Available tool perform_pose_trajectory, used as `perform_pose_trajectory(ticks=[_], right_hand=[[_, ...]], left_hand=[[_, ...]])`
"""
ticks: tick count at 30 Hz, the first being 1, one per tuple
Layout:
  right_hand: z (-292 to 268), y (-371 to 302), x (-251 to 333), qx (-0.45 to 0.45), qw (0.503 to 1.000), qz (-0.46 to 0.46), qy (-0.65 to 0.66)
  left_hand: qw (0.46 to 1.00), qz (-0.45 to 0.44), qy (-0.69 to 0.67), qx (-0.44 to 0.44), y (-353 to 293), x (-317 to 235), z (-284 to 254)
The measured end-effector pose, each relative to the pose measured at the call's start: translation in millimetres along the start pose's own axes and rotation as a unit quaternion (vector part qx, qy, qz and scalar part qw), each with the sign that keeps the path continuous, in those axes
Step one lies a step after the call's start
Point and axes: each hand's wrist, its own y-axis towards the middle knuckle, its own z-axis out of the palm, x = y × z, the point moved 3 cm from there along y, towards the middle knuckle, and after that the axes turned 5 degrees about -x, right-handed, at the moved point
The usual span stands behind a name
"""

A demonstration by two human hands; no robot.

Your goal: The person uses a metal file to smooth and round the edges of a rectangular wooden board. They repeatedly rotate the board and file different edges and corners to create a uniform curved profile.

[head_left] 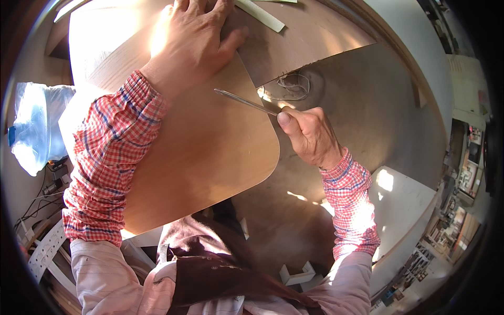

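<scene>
A light-brown wooden board (210, 157) with rounded corners lies in front of me. My left hand (194, 42) rests flat on its far part, fingers spread, and the upper picture edge cuts off some fingertips. My right hand (310, 131) is closed, thumb on top, around a slim metal tool (244, 101). The tool is long, thin and shiny, and its exact kind cannot be made out. Its far end points left over the board, near the right edge. Whether it touches the surface does not show.
A brown sheet (315, 37) lies beyond the board, with a pale strip (262, 14) on it. Thin cord (294, 86) is coiled near its edge. A blue clear plastic bottle (39, 126) is at left. A white panel (399, 205) stands right of my right forearm.
</scene>
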Motion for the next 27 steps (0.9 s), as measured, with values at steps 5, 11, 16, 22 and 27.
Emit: perform_pose_trajectory(ticks=[5, 11, 16, 22, 27], right_hand=[[-3, -9, 8, 0.063, 0.998, -0.025, -0.013], [8, -11, 3, 0.052, 0.998, -0.015, 0.028], [-10, -12, 11, 0.117, 0.993, -0.011, -0.02], [-20, -13, 18, 0.146, 0.986, -0.036, -0.074], [-22, 29, 21, 0.139, 0.981, -0.038, -0.131]], left_hand=[[0.999, 0.0, -0.005, 0.035, 0, 8, -4], [1.0, 0.0, -0.009, -0.014, -3, 9, 2], [1.0, 0.009, -0.018, 0.0, 3, 8, -1], [0.998, 0.024, -0.017, -0.057, 0, 14, -8], [0.997, 0.036, 0.002, -0.07, -3, 18, -1]])
